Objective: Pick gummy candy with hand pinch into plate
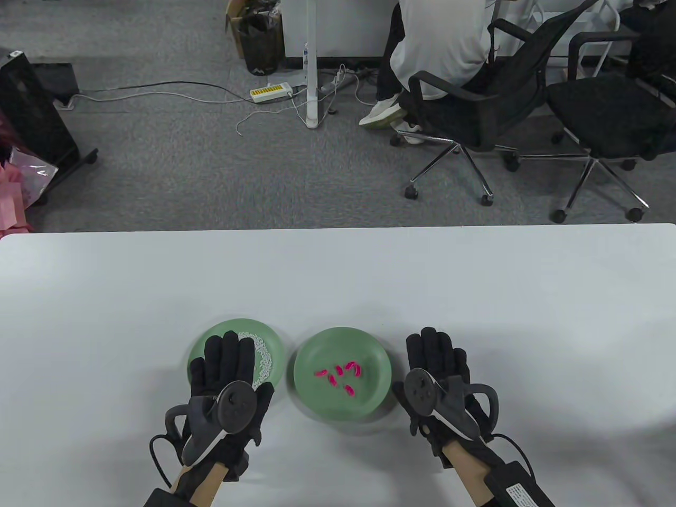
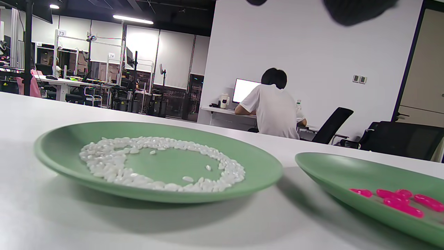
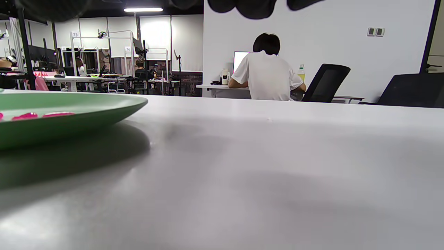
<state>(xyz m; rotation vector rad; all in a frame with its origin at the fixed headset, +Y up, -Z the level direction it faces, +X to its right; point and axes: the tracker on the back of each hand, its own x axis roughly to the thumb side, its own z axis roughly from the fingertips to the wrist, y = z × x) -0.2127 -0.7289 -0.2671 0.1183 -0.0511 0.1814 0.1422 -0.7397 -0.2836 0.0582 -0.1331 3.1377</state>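
Note:
Two green plates stand side by side near the table's front edge. The left plate (image 1: 274,343) (image 2: 249,163) holds a ring of small white candies (image 1: 262,359) (image 2: 114,163). The right plate (image 1: 317,391) (image 2: 333,170) (image 3: 97,104) holds several pink gummy candies (image 1: 338,372) (image 2: 399,201) (image 3: 41,114). My left hand (image 1: 224,364) is flat and open above the left plate's near side, holding nothing. My right hand (image 1: 438,354) is flat and open over bare table just right of the right plate, holding nothing.
The white table (image 1: 338,274) stretches wide behind and beside the plates. Beyond its far edge are office chairs (image 1: 475,111) and a seated person (image 1: 438,47).

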